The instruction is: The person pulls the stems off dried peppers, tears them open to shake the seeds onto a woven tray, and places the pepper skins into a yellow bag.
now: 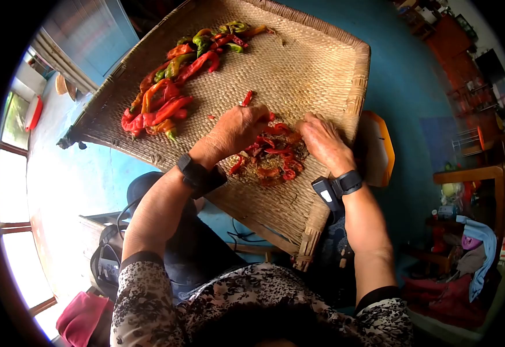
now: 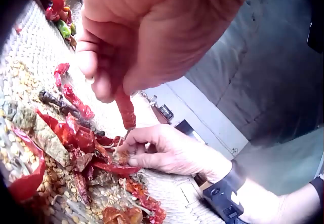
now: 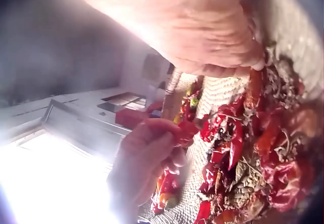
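Note:
My left hand [image 1: 238, 130] pinches a red pepper [image 2: 125, 110], which hangs from the fingertips over the pile in the left wrist view. Beside it, to the right in the head view, my right hand [image 1: 323, 141] is low at the pile's edge; in the left wrist view its thumb and forefinger pinch a dried pepper [image 2: 121, 157]. Shrivelled red peppers [image 1: 273, 151] lie between and below the hands on a woven tray [image 1: 316, 58], with loose pale seeds [image 2: 25, 82] among them. In the right wrist view the right fingertips are partly hidden.
Larger red, orange and green peppers [image 1: 163, 104] form a long heap on the tray's left side. An orange-rimmed container [image 1: 386, 150] stands beyond the tray's right edge. A raised woven rim [image 1: 359, 81] runs along that side. Dark cables [image 1: 241, 234] lie below the tray.

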### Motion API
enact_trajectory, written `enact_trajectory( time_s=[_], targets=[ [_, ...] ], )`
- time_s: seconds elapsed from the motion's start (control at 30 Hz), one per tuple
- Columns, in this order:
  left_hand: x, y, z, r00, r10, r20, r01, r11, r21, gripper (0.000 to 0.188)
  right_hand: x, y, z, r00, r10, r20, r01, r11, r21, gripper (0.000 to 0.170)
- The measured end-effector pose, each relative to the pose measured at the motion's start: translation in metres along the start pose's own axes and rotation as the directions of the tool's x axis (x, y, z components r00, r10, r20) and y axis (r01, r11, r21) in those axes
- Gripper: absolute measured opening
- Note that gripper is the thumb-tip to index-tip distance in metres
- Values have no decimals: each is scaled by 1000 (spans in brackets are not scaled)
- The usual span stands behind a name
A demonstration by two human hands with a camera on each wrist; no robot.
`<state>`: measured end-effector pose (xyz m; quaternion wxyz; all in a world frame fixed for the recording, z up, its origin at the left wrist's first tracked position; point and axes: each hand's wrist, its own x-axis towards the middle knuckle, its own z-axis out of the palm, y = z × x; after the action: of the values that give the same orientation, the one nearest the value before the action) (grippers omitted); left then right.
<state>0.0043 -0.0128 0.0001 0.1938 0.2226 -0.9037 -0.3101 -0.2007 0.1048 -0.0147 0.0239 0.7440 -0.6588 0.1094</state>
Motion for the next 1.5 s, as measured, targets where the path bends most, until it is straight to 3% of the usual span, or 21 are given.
enact_trajectory(
  time_s=[0.17,0.27,0.3,0.37,0.43,0.47,0.5,0.57,0.63,0.7,0.77,0.83,0.87,0.97,1.03,1.1,1.17,1.23,1.37,1.47,1.5],
  targets=[
    [-2,0,-11,998,-8,-59,2,995,-104,14,4,5,-8,995,38,91,-43,997,57,15],
    [-1,-5,-12,989,-104,-109,86,983,-165,15,0,3,-31,976,179,127,-212,916,341,5],
    [0,-5,-13,988,-105,-111,86,982,-165,15,-4,2,-39,976,177,127,-210,916,340,5],
    [1,-4,-15,989,-126,-71,107,968,-229,16,-15,4,-56,947,201,-250,-112,938,328,7],
    [2,-3,-10,990,-120,-73,98,962,-256,16,-30,15,-68,836,366,-409,-261,921,291,9],
    [3,-1,-7,991,-115,-72,90,955,-283,17,-37,27,-70,788,355,-503,-297,935,196,10],
    [5,0,-5,991,-111,-70,87,955,-284,17,-43,32,-76,739,490,-462,-465,867,177,10],
    [8,2,-1,996,-83,-22,73,957,-279,17,-50,30,-80,685,527,-503,-651,753,-97,20],
    [10,8,4,996,-90,15,90,949,-303,17,-46,27,-75,710,456,-537,-558,829,-35,32],
    [11,16,11,995,-71,70,93,915,-393,18,-36,20,-60,832,371,-412,-257,917,306,35],
    [12,20,15,990,-70,120,109,927,-359,19,-21,-13,-52,949,200,-243,-82,902,424,30],
    [11,22,21,979,-96,178,174,849,-499,19,-15,-30,-40,991,107,-77,-74,936,344,21],
    [11,23,21,978,-95,188,174,869,-463,18,-13,-36,-40,992,129,12,-124,920,371,14],
    [11,10,28,981,-76,180,159,847,-507,21,-10,-37,-35,989,139,-57,-109,926,362,12],
    [16,2,23,992,-51,116,96,899,-427,21,-10,-33,-44,967,254,-27,-217,874,434,9],
    [22,-15,19,991,43,-130,-40,999,24,22,-14,-16,-52,913,280,-297,-146,903,404,12],
    [20,-27,11,986,95,-134,-28,901,432,28,-24,6,-63,822,358,-443,-255,927,276,16],
    [21,-46,19,987,94,-127,-28,893,449,27,-36,26,-71,760,498,-417,-512,855,87,16],
    [17,-45,27,997,10,-78,27,892,451,20,-48,35,-75,688,558,-465,-675,727,-126,32],
    [21,-53,32,995,82,-51,-47,875,481,11,-35,25,-69,762,404,-507,-474,881,-10,33],
    [22,-51,31,995,82,-51,-47,874,483,11,-31,25,-62,816,291,-500,-337,942,-2,31]
  ],
)
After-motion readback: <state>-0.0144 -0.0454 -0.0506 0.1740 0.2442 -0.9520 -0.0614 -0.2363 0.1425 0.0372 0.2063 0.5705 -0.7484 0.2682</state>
